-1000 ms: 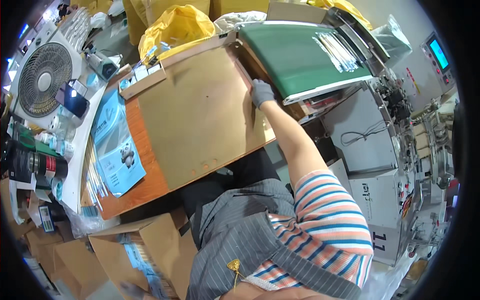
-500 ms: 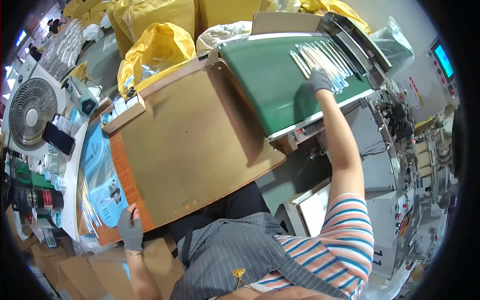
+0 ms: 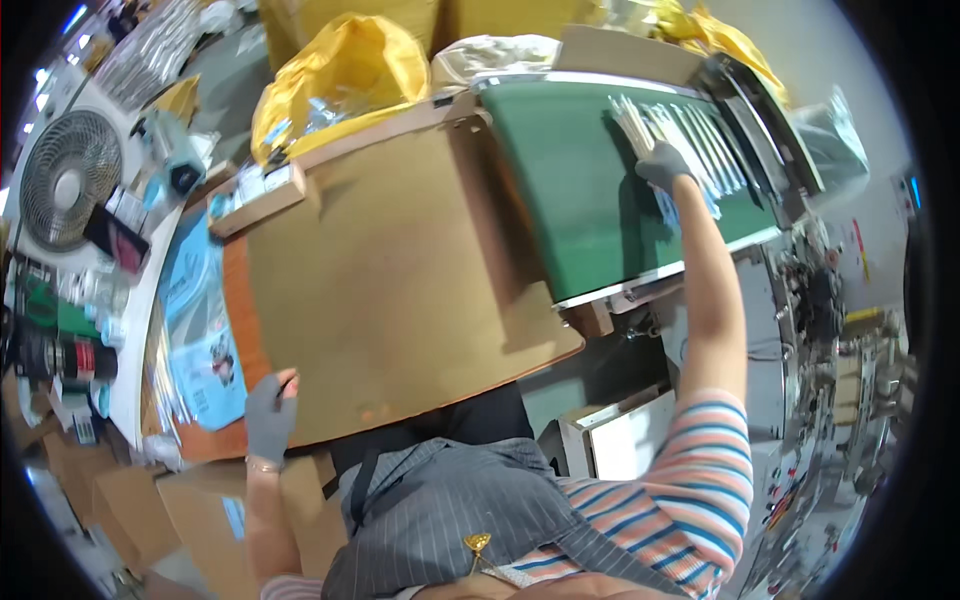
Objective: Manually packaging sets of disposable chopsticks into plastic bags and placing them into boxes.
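Your right hand [image 3: 662, 165], in a grey knit glove, is stretched far out over the green conveyor belt [image 3: 580, 200], its fingers closed narrowly around a thin bundle of long clear packets [image 3: 632, 120]; a row of the same slim, glossy packets [image 3: 705, 140] lies fanned across the belt just beside it. Those sleeves look slick, so a loose pinch at this reach could likely let one slide out crooked onto the row, and the smooth belt would carry it askew toward the grey machine housing [image 3: 770, 110].

Your left hand [image 3: 268, 415], also gloved, rests on the near-left corner of the flat brown cardboard sheet [image 3: 400, 290], fingers curled at its edge; whether they grip anything I cannot tell. The board is stiff and matte, overhanging the orange table [image 3: 238, 300], so leaning on that corner might tip it.

Further out sit pale blue printed pouches [image 3: 205, 320], a crumpled yellow plastic bag [image 3: 330, 70] and a white desk fan [image 3: 65, 185].
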`<state>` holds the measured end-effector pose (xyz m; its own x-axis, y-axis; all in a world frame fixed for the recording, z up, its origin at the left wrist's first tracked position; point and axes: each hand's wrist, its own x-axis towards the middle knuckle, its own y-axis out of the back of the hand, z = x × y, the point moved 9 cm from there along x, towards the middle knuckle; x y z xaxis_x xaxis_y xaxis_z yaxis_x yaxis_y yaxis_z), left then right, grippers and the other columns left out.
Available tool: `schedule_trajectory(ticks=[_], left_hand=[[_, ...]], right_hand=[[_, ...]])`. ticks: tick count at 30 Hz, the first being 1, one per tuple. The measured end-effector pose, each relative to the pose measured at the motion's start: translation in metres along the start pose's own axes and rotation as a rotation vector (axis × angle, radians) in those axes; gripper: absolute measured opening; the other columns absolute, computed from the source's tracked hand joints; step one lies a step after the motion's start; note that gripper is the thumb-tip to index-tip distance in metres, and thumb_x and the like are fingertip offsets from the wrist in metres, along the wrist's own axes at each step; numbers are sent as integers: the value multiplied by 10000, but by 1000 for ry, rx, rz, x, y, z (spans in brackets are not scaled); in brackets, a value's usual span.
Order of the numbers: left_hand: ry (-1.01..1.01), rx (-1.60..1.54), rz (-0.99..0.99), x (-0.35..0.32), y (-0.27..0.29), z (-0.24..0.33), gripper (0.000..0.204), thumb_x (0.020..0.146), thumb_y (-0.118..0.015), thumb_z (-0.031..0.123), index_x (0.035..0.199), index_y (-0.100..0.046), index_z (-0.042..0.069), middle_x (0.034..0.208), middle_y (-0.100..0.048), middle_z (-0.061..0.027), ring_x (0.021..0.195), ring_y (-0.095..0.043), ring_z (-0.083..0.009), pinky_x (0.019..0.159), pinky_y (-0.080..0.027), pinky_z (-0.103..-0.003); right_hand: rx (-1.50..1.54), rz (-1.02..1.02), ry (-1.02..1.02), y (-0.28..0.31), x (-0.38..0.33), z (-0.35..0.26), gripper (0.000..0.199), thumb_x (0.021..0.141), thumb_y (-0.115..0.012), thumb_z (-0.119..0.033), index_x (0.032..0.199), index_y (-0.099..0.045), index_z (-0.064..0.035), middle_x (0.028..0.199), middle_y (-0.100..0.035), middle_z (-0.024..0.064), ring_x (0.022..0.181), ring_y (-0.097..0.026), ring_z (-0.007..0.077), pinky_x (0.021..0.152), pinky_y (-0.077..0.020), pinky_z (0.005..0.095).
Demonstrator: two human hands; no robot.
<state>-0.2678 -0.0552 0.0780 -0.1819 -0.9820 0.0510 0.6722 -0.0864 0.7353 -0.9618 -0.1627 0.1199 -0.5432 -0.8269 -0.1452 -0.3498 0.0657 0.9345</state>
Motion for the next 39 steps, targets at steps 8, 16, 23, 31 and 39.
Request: schedule_trajectory(ticks=[8, 16, 23, 31, 39], left_hand=[[-66, -51, 254, 58, -55, -9, 328, 923, -586, 264, 1111, -613, -3, 1068, -646, -174, 1005, -622, -282, 879, -474, -344], [-147, 179, 475, 28, -45, -62, 445, 850, -652, 324, 1182, -583, 37, 1235, -556, -191, 1125, -532, -365, 959, -420, -421], [-184, 76, 488, 19, -37, -69, 430, 827, -668, 296, 1157, -582, 34, 1221, -554, -191, 1101, -529, -376, 960, -414, -440], [-178, 57, 513, 18, -34, -74, 348, 850, -657, 294, 1098, -643, 50, 1191, -597, -166, 1102, -555, -340, 947, -440, -408], [-189, 87, 501, 20, -35, -70, 336, 854, -652, 269, 1096, -644, 36, 1190, -598, -170, 1103, -553, -345, 954, -435, -407]], right_hand=[[1088, -716, 210, -204, -235, -258, 415, 773, -700, -271, 1039, -610, 35, 812, -630, 95, 727, -614, 167, 603, -512, 320], [1039, -734, 60, -298, -249, -283, 333, 765, -763, -214, 951, -623, 24, 730, -639, 91, 639, -621, 151, 557, -500, 289], [1121, -651, 6, -297, -245, -271, 226, 788, -667, -139, 938, -636, 28, 811, -660, 113, 667, -632, 183, 606, -514, 305], [1135, -747, 36, -296, -245, -290, 266, 767, -691, -121, 962, -633, 52, 815, -658, 134, 694, -646, 224, 639, -537, 335], [1071, -724, 28, -298, -232, -282, 292, 820, -702, -208, 963, -630, 37, 808, -651, 111, 638, -622, 183, 571, -518, 321]])
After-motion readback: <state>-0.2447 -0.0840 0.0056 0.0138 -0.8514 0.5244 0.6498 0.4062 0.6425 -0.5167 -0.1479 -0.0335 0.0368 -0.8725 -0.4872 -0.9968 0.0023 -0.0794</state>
